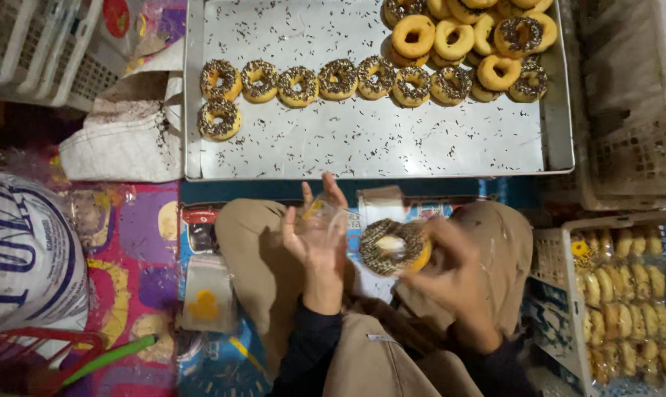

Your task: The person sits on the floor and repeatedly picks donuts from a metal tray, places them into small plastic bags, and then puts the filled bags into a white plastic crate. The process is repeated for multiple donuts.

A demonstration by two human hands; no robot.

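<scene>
Right hand (450, 268) pinches a sprinkled doughnut (393, 246) by its edge, tilted toward the clear plastic bag (325, 220) that the left hand (314, 231) holds with fingers spread, its mouth apparently open, above the lap, near the tray (362, 140).

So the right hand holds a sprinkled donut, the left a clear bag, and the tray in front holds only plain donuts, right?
Not quite. In the head view the tray holds plain and sprinkled donuts alike. The rest stands: the right hand holds a sprinkled donut, and the left hand a clear bag.
</scene>
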